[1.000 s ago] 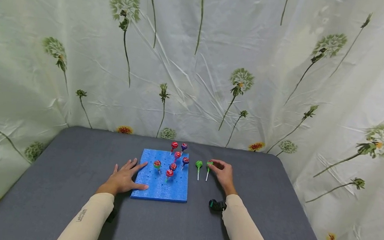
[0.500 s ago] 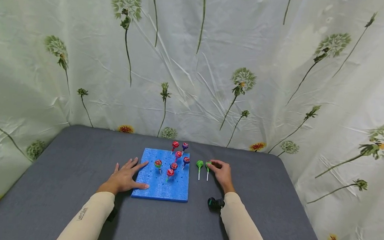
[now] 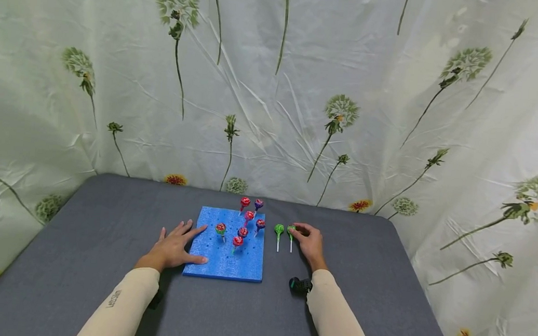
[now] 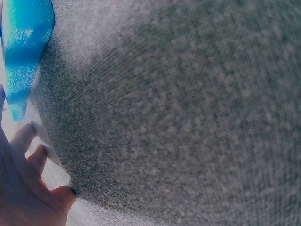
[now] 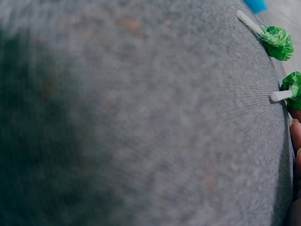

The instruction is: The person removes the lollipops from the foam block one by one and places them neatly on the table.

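Observation:
A blue foam board (image 3: 222, 269) with rows of small holes lies on the grey table. My left hand (image 3: 173, 249) rests at its left edge with fingers spread, the thumb and forefinger over the board. Several wrapped lollipops stand in the board, among them a red-and-green one (image 3: 220, 228) and a red one (image 3: 238, 241). Right of the board, a green lollipop (image 3: 279, 229) lies with its white stick toward me. Beside it, my right hand (image 3: 309, 242) pinches the head of a second green lollipop (image 5: 292, 89), its stick roughly parallel to the first.
The grey-covered table (image 3: 221, 315) reaches back to a pale curtain (image 3: 263, 110) printed with dandelions. A black wrist device (image 3: 299, 285) shows beside the right sleeve. The standing lollipops rise mostly from the board's middle and far right.
My right hand has shifted slightly left, and the green lollipop under its fingers has turned a little, its stick now straighter. The left hand stays put on the board.

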A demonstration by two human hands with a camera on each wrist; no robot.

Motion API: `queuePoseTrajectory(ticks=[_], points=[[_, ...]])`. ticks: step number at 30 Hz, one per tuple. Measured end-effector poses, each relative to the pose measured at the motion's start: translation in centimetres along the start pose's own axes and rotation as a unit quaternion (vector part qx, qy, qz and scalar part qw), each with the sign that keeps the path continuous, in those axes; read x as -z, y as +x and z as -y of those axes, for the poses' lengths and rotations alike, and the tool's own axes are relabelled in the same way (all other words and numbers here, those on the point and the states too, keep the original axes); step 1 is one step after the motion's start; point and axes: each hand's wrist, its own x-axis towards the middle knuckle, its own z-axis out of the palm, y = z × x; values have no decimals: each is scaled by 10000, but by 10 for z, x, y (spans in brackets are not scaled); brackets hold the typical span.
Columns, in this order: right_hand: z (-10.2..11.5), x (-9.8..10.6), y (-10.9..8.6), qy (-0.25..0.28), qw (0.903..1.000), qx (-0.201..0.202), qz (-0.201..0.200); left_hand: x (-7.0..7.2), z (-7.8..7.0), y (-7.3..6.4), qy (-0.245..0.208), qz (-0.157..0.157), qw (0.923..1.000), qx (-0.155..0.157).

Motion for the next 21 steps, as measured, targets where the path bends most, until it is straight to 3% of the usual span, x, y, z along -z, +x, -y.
queuePoseTrajectory(ticks=[21], points=[[2,-1,-1,69,9999,-103,-71,0,0,-1,-63,-51,10000,-21]])
